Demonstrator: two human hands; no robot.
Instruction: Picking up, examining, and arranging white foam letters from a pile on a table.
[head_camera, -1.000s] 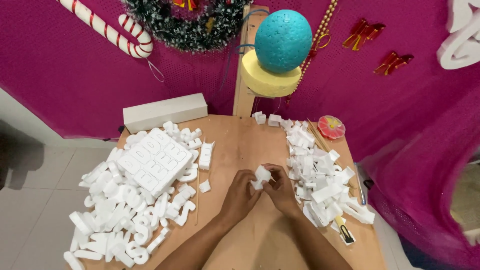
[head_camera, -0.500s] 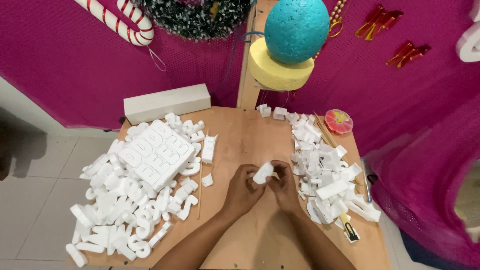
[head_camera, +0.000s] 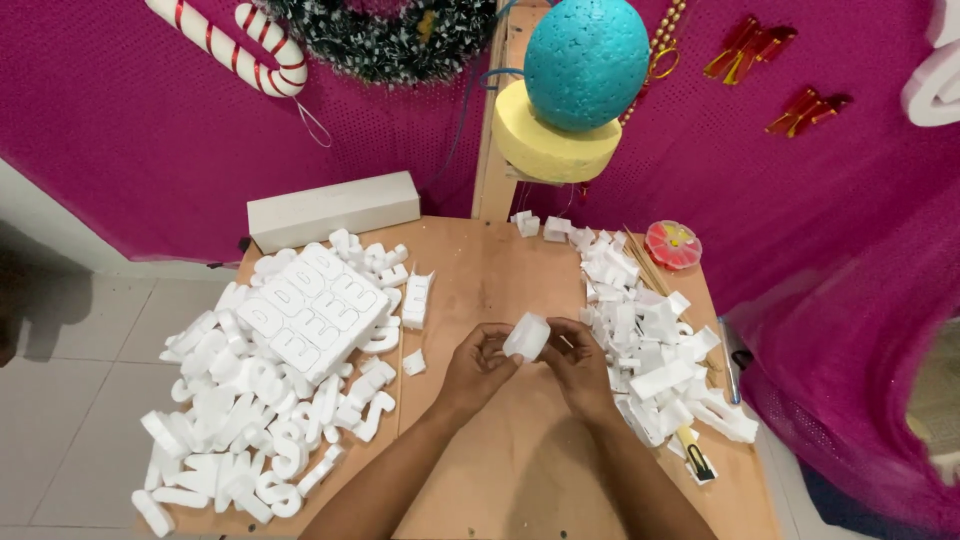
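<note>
**A:** What are the hands holding?

**B:** A small white foam piece (head_camera: 526, 336), held above the middle of a wooden table (head_camera: 500, 280). The left hand (head_camera: 480, 362) grips its lower left side and the right hand (head_camera: 576, 362) its right side. Both hands are closed on it with fingertips, so it sits between them, just above the knuckles.

**A:** Which way does it point?

**B:** It is chunky, so its long axis is hard to tell. It seems tilted, the upper end leaning right and away from the person.

**A:** What lies around it?

**B:** To the left, a big heap of white foam letters (head_camera: 250, 400) with a flat foam sheet of cut letters (head_camera: 315, 312) on top. To the right, a pile of white foam offcuts (head_camera: 645, 335). A long white foam block (head_camera: 332, 210) lies at the table's far edge.
</note>
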